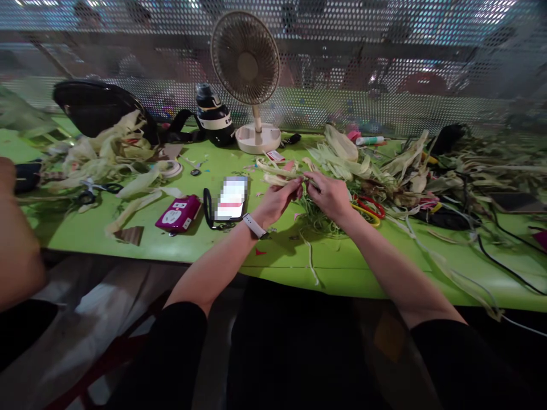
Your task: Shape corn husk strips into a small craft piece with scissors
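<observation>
Over the green table my left hand [277, 200], with a pale watch band on its wrist, pinches a pale corn husk piece [273, 172] that fans out past the fingers to the left. My right hand [330, 195] meets it fingertip to fingertip, its fingers closed on the same husk. The exact grip at the fingertips is too small to make out. Under the right hand lies a heap of thin green strands [318, 213]. Scissors with red and yellow handles [371, 209] rest beside it, partly covered. More corn husks [342, 151] lie just behind the hands.
A white fan [257, 138] and a black bottle [215, 117] stand at the back. Left of my hands are a lit phone [233, 196], a magenta case [178, 214] and a husk pile [115, 145]. Cables [508, 265] run along the right. A person's arm [19, 245] is at far left.
</observation>
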Demonstrator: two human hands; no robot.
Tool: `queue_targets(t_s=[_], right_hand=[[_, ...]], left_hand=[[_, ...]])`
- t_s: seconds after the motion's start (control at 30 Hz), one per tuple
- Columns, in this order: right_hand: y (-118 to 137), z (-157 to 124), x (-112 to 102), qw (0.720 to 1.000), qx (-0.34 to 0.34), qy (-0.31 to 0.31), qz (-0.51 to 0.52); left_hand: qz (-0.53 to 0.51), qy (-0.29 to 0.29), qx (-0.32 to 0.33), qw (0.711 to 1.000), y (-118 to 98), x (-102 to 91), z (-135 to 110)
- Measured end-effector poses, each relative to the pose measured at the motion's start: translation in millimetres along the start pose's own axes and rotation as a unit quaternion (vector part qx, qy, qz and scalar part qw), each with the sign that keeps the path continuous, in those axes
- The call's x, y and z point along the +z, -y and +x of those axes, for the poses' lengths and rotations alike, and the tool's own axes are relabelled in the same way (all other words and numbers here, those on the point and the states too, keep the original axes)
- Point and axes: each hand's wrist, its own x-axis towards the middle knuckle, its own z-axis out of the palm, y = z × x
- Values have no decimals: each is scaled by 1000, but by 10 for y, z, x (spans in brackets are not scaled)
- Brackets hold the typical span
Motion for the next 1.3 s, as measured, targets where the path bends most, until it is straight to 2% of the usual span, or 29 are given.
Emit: queue_targets(t_s=[0.2,0.3,0.4,0.47,0.5,0.53,0.57,0.63,0.7,0.77,0.83,0.9,1.0,1.1,1.3], right_hand=[[-32,8,-22,1000,-2,-14,11],[-92,22,-44,999,-12,-41,29],[-143,33,-60,997,-16,-52,46],[-148,31,-60,998,-14,-41,46],[-141,26,-55,998,-11,-34,44],[-129,20,-47,999,-6,-28,43],[-116,13,-38,999,0,-25,42],[-89,-1,-18,998,13,-24,49],[-68,-12,-2,998,19,-25,58],[-51,-19,5,997,18,-24,64],[-31,-21,1,998,17,-19,64],[-7,-21,-5,998,15,-11,61],[21,-20,-2,999,16,3,50],[15,-18,14,999,17,8,37],[-39,5,-23,1000,0,-7,23]], left_hand=[[28,30,18,999,-22,-5,2],[81,40,-31,995,-115,-41,-13],[179,107,-103,972,-228,-84,-66],[207,163,-66,963,-284,-101,-102],[200,153,-18,968,-304,-107,-110],[185,108,45,976,-319,-112,-110],[173,48,105,978,-332,-119,-102],[164,-80,197,963,-356,-140,-67],[181,-166,239,940,-382,-170,-27],[215,-195,254,923,-395,-198,4],[262,-160,238,922,-370,-208,26],[294,-68,184,935,-294,-197,43],[247,54,109,961,-136,-161,62],[218,73,90,969,-47,-138,69],[162,-13,-7,987,-128,-143,66]])
